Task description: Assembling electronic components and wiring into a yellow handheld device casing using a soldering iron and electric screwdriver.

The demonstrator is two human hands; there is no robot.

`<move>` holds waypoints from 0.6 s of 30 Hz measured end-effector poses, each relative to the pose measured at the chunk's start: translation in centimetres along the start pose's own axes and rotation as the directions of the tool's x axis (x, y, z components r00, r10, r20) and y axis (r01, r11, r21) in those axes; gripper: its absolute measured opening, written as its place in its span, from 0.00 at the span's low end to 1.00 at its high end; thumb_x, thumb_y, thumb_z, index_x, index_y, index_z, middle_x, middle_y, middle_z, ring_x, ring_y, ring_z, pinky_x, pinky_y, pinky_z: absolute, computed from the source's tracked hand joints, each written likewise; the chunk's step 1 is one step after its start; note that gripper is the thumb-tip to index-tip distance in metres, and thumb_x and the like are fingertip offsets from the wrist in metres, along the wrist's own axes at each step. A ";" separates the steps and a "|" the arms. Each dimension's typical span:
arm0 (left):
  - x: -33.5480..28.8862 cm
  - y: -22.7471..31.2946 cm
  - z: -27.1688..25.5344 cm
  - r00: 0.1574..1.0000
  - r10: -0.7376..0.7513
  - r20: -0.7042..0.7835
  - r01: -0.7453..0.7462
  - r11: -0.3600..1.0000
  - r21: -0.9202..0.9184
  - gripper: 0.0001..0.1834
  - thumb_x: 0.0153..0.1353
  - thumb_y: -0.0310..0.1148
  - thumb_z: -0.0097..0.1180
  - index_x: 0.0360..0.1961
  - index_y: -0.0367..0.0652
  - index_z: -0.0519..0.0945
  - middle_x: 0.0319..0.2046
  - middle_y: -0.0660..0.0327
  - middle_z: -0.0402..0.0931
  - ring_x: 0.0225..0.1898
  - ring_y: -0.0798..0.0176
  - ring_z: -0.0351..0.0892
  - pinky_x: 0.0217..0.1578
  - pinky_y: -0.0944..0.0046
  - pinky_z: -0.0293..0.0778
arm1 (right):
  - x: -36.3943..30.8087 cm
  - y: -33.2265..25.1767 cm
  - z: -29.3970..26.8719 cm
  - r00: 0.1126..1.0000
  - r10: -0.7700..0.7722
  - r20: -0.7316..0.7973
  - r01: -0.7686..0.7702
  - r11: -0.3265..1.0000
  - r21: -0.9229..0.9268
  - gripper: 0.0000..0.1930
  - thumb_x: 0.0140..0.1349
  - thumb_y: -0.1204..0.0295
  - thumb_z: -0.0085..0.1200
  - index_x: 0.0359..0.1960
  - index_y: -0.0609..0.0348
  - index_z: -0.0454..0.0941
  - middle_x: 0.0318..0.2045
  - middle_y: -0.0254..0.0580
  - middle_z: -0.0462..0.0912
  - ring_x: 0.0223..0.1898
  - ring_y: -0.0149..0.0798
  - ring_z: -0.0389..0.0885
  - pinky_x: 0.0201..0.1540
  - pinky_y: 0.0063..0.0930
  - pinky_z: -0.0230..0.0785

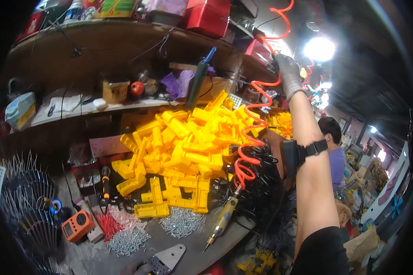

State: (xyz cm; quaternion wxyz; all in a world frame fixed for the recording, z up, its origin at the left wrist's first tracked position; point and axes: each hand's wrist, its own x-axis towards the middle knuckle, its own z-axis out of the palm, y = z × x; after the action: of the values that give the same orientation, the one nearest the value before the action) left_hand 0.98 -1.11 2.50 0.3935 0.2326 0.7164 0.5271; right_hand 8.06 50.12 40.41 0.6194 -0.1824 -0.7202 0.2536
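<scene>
My right hand (288, 71), in a grey glove, is raised high at the upper right. Its fingers close round the upper part of a red coiled air hose (254, 112). The hose runs down to a yellowish pneumatic screwdriver (224, 217), which hangs bit down over the front of the bench. At the lower edge, a dark shape that looks like my gloved left hand (141, 267) lies beside a grey metal plate with holes (170, 256). Its fingers are hidden. A big heap of yellow plastic parts (183, 137) covers the bench's middle.
Small piles of silver screws (128, 242) and red pieces (112, 225) lie near an orange meter (77, 226). Black cables (257, 183) bunch behind the screwdriver. Wire bundles (30, 201) stand at the left. A cluttered shelf (124, 108) runs above. A person in purple (337, 162) is at the right.
</scene>
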 end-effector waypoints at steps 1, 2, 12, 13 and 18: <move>0.0 -0.3 0.1 0.995 -0.102 0.014 0.102 0.995 -0.004 0.27 0.62 0.41 0.61 0.57 0.37 0.74 0.47 0.56 0.79 0.47 0.59 0.75 0.50 0.61 0.69 | -0.3 0.8 0.3 0.994 0.006 0.111 -0.009 1.000 0.027 0.15 0.63 0.59 0.57 0.36 0.61 0.81 0.29 0.35 0.81 0.33 0.27 0.76 0.41 0.23 0.68; 0.7 -1.3 0.2 0.991 -0.132 0.008 0.132 0.991 -0.011 0.27 0.62 0.41 0.61 0.57 0.37 0.74 0.47 0.56 0.79 0.47 0.59 0.75 0.50 0.61 0.69 | -0.4 1.5 0.3 0.991 0.070 0.116 -0.054 0.989 -0.140 0.13 0.63 0.61 0.56 0.37 0.59 0.81 0.31 0.34 0.80 0.35 0.27 0.76 0.41 0.22 0.68; 2.4 -1.4 0.2 1.000 0.002 0.009 -0.001 0.995 -0.096 0.22 0.62 0.45 0.60 0.48 0.39 0.79 0.38 0.65 0.77 0.42 0.69 0.72 0.46 0.67 0.69 | -8.7 6.8 -1.8 0.872 -0.423 0.248 0.468 0.868 -0.167 0.16 0.70 0.61 0.48 0.47 0.62 0.79 0.35 0.38 0.84 0.35 0.34 0.81 0.46 0.25 0.71; 2.5 -1.4 0.2 1.000 0.015 0.015 -0.013 0.990 -0.137 0.22 0.62 0.45 0.61 0.48 0.39 0.79 0.38 0.65 0.77 0.42 0.69 0.72 0.46 0.67 0.69 | -9.3 6.7 -2.3 0.880 -0.404 0.252 0.452 0.874 -0.177 0.16 0.70 0.62 0.48 0.47 0.62 0.79 0.35 0.39 0.84 0.35 0.34 0.81 0.46 0.26 0.71; 2.1 -0.8 0.5 1.000 0.001 0.020 0.002 0.987 -0.159 0.18 0.60 0.44 0.62 0.43 0.41 0.79 0.36 0.68 0.75 0.41 0.71 0.70 0.45 0.70 0.67 | -11.7 7.1 -3.6 0.907 -0.326 0.268 0.378 0.910 -0.172 0.17 0.70 0.62 0.47 0.49 0.63 0.77 0.37 0.40 0.83 0.37 0.35 0.81 0.47 0.26 0.72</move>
State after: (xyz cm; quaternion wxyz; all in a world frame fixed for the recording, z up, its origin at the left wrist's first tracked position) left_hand 0.27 0.47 1.03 0.4181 0.2054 0.6681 0.5802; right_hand 13.16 49.57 27.22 0.5420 -0.0853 -0.8327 0.0754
